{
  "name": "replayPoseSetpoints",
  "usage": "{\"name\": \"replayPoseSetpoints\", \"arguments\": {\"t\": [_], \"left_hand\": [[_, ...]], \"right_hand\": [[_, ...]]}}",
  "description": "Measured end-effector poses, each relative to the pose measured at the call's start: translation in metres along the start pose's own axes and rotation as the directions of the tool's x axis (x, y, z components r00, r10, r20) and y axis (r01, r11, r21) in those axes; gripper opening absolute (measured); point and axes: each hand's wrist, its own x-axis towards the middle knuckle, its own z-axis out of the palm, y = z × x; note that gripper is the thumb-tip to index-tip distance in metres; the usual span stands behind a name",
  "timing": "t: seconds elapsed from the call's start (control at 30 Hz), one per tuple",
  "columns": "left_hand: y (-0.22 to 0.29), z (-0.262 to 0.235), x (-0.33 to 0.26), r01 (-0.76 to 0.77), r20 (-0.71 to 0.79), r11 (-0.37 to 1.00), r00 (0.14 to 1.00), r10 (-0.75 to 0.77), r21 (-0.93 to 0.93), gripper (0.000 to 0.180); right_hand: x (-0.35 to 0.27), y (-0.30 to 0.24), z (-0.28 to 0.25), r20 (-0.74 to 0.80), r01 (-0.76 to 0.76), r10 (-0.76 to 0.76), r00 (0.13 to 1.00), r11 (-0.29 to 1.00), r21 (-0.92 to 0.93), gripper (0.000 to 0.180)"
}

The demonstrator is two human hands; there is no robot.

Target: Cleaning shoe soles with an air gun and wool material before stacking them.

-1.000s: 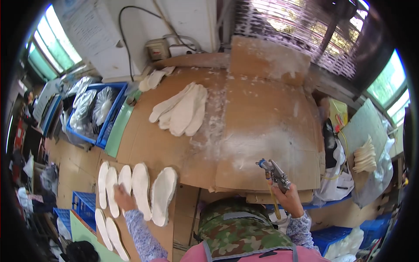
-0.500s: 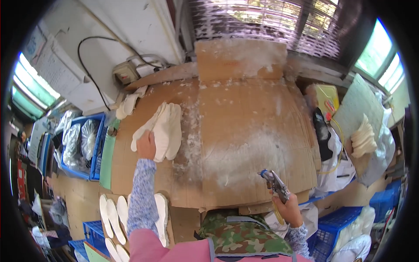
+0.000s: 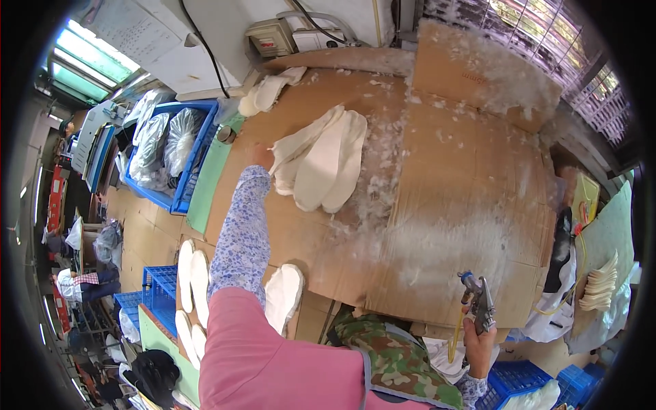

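A loose fan of cream-white shoe insoles (image 3: 328, 160) lies on the cardboard-covered bench (image 3: 465, 184), left of its middle. At the left edge of this pile is my left hand (image 3: 261, 156), seen from the back with its fingers blurred and partly hidden; whether it grips an insole does not show. My right hand (image 3: 480, 348) is wrapped round the handle of a metal spray gun (image 3: 484, 304) with a blue front end, held at the bench's near right edge. A yellow hose (image 3: 455, 336) hangs from the gun.
More insoles (image 3: 263, 93) lie at the far left of the bench, and others (image 3: 198, 277) on a board at lower left. A blue crate (image 3: 183, 198) holds plastic-bagged items. On the right, stacked insoles (image 3: 601, 283) rest on a board. White fluff covers the cardboard's middle.
My view has swung left, so the bench sits further right in the picture. My left hand has shifted from on top of the insoles to their left edge. The right still holds the spray gun.
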Motion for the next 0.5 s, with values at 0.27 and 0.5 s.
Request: {"name": "replayPoseSetpoints", "arguments": {"t": [0.27,0.5], "left_hand": [[0.154,0.040,0.049,-0.264,-0.254,0.933,0.946,0.202,-0.243,0.034],[0.184,0.036,0.063,-0.066,-0.032,0.983,0.998,0.062,-0.170,0.029]], "right_hand": [[-0.002,-0.015,0.014,-0.068,-0.043,0.036,0.997,0.994,-0.102,0.025],[-0.013,-0.022,0.032,-0.233,-0.085,0.107,0.967,0.991,0.103,0.025]]}}
